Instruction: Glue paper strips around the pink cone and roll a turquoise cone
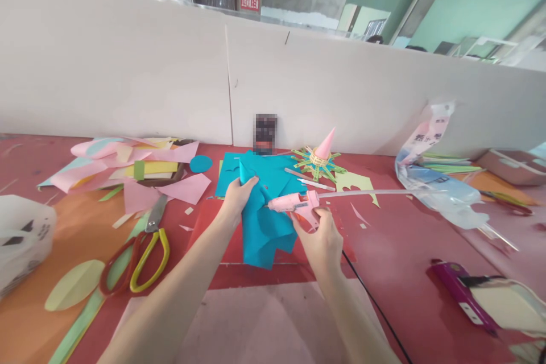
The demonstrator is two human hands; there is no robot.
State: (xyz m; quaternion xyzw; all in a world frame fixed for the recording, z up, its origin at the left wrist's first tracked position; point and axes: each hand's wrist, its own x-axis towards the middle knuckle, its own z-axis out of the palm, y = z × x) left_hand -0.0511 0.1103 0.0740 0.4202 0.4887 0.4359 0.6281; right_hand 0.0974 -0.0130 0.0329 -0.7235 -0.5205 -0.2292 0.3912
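Note:
My left hand (pixel 237 198) pinches a folded piece of teal paper (pixel 264 226), lifted above the red table (pixel 384 261), with a rolled teal tip poking up past my fingers. My right hand (pixel 319 239) grips a pink glue gun (pixel 294 203) whose nozzle points left at the teal paper. A clear glue stick (pixel 375 193) sticks out of the gun's back to the right. A black cord (pixel 371 301) trails from the gun toward me.
Scissors (pixel 143 250) with yellow and red handles lie at left beside scattered pink, yellow and green paper (pixel 140 173). A pink cone on a green paper star (pixel 321 158) stands behind. A plastic bag (pixel 430 182) and purple tool (pixel 463 296) sit right. A white partition (pixel 170 74) closes the back.

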